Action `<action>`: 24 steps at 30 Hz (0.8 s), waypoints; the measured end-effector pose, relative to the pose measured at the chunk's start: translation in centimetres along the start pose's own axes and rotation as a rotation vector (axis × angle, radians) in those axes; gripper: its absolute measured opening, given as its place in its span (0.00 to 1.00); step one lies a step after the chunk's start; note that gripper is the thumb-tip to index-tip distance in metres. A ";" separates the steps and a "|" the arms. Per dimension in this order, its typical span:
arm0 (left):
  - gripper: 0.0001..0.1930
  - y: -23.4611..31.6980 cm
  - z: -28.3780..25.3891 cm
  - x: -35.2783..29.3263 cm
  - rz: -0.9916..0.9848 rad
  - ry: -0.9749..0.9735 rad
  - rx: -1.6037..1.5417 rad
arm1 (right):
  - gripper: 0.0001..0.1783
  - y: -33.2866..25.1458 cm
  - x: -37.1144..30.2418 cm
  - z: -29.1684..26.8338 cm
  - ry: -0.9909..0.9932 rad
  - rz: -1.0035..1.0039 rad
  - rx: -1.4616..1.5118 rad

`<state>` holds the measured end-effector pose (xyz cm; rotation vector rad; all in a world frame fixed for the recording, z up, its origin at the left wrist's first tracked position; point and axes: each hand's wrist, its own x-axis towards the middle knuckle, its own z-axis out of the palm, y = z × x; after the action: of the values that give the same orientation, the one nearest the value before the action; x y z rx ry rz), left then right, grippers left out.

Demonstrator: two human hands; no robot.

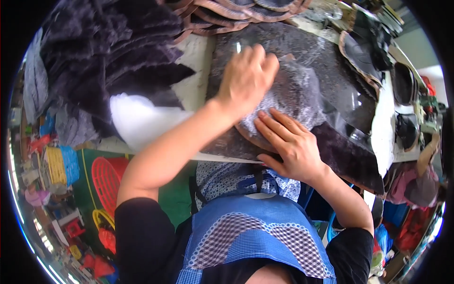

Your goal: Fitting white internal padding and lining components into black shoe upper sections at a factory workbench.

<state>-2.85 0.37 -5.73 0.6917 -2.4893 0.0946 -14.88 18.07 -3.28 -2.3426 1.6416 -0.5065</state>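
Observation:
A rounded piece of grey fur material [302,90] lies on a dark, worn board [340,61] at the table's front. Its lower edge is brownish. My right hand [288,142] rests flat on the near part of the fur, fingers spread. Over the fur's far left side, my left hand [250,78] is curled closed and slightly blurred. Whatever its fingers may hold is hidden. Just right of my right hand, a dark plush piece [347,154] hangs past the board's edge.
Dark plush pieces [104,52] are heaped at the left, with a white sheet [142,118] beside my left forearm. Stacked brown-edged pieces [236,14] stand at the back. A stitched dark piece [359,57] lies at the right. Below the table is a red basket [106,180].

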 end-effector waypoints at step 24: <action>0.11 1.3 1.9 -1.1 -0.269 -0.058 -0.203 | 0.10 9.0 1.6 -7.2 0.215 0.429 0.992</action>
<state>-3.64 1.64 -7.87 0.9437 -2.3912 -0.2766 -25.03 13.48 0.04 -1.2191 1.4099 -1.1587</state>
